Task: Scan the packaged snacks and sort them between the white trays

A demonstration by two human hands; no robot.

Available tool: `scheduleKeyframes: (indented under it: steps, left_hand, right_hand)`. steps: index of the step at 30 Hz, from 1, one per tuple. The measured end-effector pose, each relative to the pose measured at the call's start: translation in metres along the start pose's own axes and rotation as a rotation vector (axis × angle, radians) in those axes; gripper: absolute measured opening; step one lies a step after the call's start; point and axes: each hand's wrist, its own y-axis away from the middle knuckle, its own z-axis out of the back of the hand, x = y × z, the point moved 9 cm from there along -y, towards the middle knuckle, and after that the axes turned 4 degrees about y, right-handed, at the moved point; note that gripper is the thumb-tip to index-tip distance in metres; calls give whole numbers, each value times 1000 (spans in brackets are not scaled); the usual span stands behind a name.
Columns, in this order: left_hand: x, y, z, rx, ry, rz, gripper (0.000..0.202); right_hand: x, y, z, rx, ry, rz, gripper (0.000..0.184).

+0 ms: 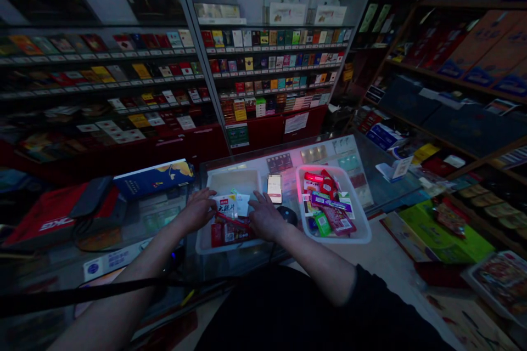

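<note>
A white snack packet [227, 206] with dark lettering and a red label lies tilted in the left plastic bin [200, 245]. My left hand [201, 209] reaches over that bin's left side, fingers bent at the packet's left edge. At the opposite edge is my right hand [265, 218], its fingers curled down beside the packet. Both hands appear to hold it, though the fingertips are partly hidden in the dim light. Red snack packets [230, 233] lie below in the near part of the bin. Its far part shows bare white plastic.
A second plastic bin [362, 233] of mixed snack packets stands right. Between the bins are a lit phone [274, 189] and a dark computer mouse [287, 215]. A blue box [154, 178] lies left on the glass counter [255, 163]. Shelves of cigarette packs [272, 38] rise behind.
</note>
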Motion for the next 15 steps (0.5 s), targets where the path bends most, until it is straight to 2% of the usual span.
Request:
scheduleKeyframes:
  steps: [3,6,10,15]
  left_hand:
    - [-4,0,5,-22,4,-6,18]
    - [-17,-4,10,-46,-2,-36,20]
    - [-45,-15,13,-95,-9,-79,30]
    - [-90,-37,13,-147,39,-159,36]
  right_hand:
    - [3,0,-1,-12,9,7,26]
    - [1,2,2,-31,12,-10,25]
    - [-11,8,12,-87,8,-71,25]
    - [-37,22,24,-145,-11,-177,23]
